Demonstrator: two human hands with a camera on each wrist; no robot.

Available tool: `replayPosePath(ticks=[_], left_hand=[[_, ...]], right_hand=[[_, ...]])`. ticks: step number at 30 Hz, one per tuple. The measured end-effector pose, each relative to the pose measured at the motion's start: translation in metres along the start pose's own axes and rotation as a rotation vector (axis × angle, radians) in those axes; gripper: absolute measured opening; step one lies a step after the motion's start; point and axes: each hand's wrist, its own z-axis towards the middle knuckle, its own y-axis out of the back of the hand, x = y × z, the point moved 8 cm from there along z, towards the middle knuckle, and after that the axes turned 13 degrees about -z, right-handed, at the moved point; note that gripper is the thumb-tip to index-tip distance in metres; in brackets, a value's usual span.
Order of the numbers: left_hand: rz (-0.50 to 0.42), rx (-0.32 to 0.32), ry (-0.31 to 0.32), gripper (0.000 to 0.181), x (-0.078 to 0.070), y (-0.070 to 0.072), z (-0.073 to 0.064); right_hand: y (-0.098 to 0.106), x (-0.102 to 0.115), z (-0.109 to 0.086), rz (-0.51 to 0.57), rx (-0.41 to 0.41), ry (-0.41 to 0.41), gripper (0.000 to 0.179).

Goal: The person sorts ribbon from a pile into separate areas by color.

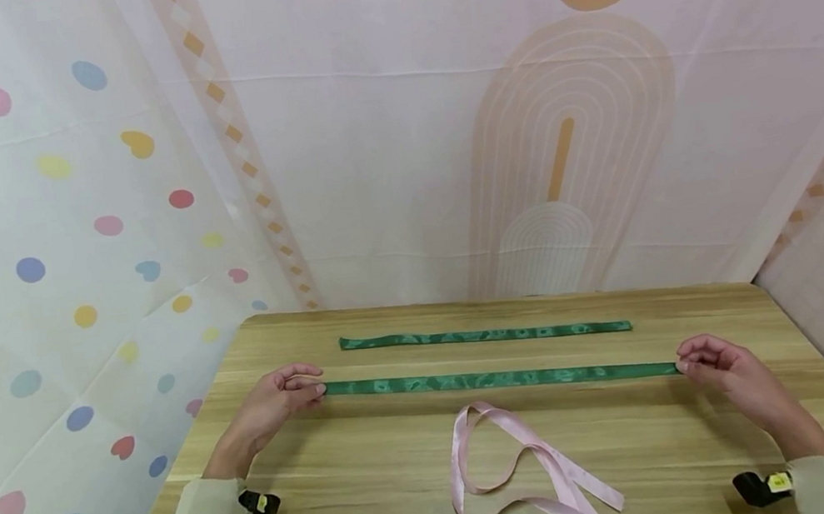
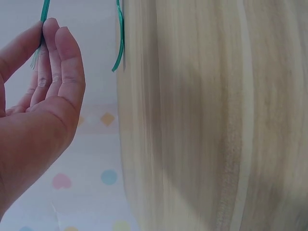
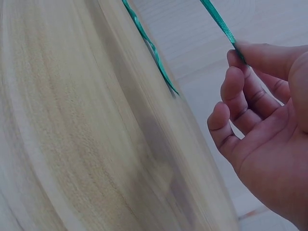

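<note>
A green satin ribbon [image 1: 500, 378] is stretched nearly straight between the two hands, raised off the table. My left hand [image 1: 280, 401] pinches its left end between thumb and fingertip; frayed threads hang below that pinch in the left wrist view. The right end is pinched by my right hand [image 1: 729, 374], thumb against index finger, the other fingers loosely bent. Behind it, a second green ribbon [image 1: 484, 335] lies flat along the far part of the table. A pink ribbon [image 1: 501, 423] lies in loose loops nearer the front, its lower part cut off by the frame.
The wood-grain table [image 1: 360, 480] has rounded far corners. Right behind its far edge hangs a pale patterned cloth [image 1: 373, 169], with a dotted one [image 1: 71, 309] at the left. Black wrist cameras are worn at both sleeves.
</note>
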Motion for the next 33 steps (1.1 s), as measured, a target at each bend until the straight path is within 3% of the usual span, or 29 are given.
replayPosePath(ticks=[9,20,27,33], left_hand=[[-0.034,-0.021,-0.016,0.043,0.000,0.002,0.004],[-0.043,-0.068,-0.018,0.045,0.001,0.005,0.007],[-0.030,-0.101,-0.004,0.045,0.001,0.005,0.011],[-0.007,-0.127,-0.006,0.043,0.001,0.005,0.014]], right_hand=[[-0.001,0.000,0.001,0.046,0.004,0.025,0.016],[0.003,-0.005,0.007,-0.109,-0.055,-0.049,0.009],[0.004,-0.011,0.010,-0.151,-0.070,-0.114,0.014],[0.003,-0.014,0.013,-0.162,-0.092,-0.113,0.015]])
